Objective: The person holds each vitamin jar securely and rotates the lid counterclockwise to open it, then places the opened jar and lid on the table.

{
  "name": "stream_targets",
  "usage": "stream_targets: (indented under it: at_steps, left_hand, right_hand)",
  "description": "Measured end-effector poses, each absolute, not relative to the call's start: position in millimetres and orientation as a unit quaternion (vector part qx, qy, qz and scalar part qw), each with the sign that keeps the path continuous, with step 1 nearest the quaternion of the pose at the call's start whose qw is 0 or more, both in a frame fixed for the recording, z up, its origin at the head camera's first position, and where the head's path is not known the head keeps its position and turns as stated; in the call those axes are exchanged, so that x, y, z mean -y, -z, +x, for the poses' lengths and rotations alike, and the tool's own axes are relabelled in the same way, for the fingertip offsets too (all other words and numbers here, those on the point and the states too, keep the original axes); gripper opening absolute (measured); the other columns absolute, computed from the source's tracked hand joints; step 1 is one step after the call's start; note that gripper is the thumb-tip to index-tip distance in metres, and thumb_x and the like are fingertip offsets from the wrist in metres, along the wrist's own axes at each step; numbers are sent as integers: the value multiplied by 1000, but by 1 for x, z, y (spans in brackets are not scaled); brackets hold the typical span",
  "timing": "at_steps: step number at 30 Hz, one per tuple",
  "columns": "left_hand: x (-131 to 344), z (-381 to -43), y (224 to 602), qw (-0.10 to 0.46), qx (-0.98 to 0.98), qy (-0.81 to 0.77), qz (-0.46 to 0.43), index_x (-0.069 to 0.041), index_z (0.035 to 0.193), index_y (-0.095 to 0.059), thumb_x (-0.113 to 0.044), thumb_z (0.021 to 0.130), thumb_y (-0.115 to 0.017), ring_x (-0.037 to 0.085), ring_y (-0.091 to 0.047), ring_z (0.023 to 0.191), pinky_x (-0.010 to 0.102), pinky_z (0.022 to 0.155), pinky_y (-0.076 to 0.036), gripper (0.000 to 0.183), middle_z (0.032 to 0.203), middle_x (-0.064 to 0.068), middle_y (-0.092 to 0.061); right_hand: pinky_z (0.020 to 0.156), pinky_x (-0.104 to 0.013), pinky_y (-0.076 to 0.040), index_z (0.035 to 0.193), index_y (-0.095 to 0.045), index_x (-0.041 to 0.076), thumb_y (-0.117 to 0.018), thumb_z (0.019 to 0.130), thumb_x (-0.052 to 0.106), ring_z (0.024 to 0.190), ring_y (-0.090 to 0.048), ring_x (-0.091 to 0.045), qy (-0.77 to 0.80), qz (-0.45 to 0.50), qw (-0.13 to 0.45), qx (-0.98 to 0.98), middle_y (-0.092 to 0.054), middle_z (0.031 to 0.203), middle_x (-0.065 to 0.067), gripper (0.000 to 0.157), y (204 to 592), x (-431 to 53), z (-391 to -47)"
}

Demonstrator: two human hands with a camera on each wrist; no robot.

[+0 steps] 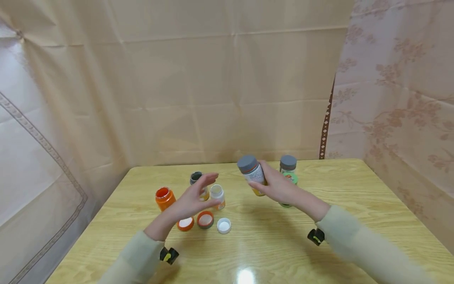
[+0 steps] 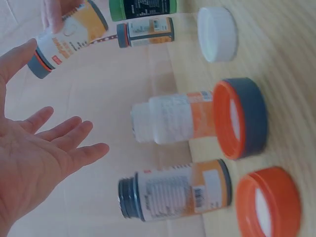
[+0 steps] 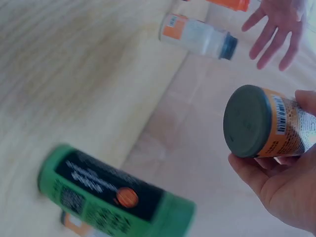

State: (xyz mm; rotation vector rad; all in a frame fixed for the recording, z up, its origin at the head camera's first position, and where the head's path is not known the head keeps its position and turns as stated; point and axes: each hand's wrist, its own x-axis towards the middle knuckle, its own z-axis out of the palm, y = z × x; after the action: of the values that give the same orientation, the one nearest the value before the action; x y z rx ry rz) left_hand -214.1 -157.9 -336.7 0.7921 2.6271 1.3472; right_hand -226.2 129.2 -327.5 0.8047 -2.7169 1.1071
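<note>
My right hand (image 1: 280,188) grips a supplement bottle (image 1: 254,175) with a grey lid, held above the table and tilted to the left. Its dark base faces the right wrist view. The left hand (image 1: 191,200) has spread fingers and nothing in it, hovering over the left-hand bottles. Around it stand an uncapped orange bottle (image 1: 165,201), an uncapped dark-necked bottle (image 1: 196,178) and an uncapped white bottle (image 1: 218,196). Nearer me lie an orange lid (image 1: 185,224), a grey lid with an orange inside (image 1: 205,220) and a white lid (image 1: 224,226).
Behind the right hand stand a green bottle (image 3: 116,192) and a grey-lidded bottle (image 1: 288,163), partly covered by hand and green bottle. The wooden table (image 1: 347,189) ends at a beige cloth backdrop (image 1: 184,79). Floral cloth (image 1: 408,98) hangs on the right.
</note>
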Motion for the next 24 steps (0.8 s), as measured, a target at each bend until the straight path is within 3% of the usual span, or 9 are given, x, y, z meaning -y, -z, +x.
stream_targets:
  at_steps: [9,18,24]
  left_hand:
    - [141,-219,326,26,-845,-425,323,-12,147,-35,-26,88,-74,24,-39,135,52,109,-29,72,146,5,-43]
    - [119,-218,318,18,-830,-424,362,-13,145,-39,-21,88,-74,26,-44,131,56,107,-30,67,145,6,-45]
    - [101,-221,316,19,-830,-411,378,-17,147,-37,-24,89,-73,21,-45,131,51,105,-35,69,147,2,-44]
  right_hand:
    - [63,-35,-50,138,-44,9,-65,92,40,81,-60,-13,-229,296,92,923,-63,102,-2,60,304,-158,-214]
    - [56,-29,-46,135,-49,12,-71,86,43,74,-55,-10,-178,330,102,922,-61,94,1,62,307,-176,-211]
    - [54,-28,-44,127,-51,16,-73,84,43,70,-53,-8,-169,343,102,918,-60,90,4,56,309,-180,-210]
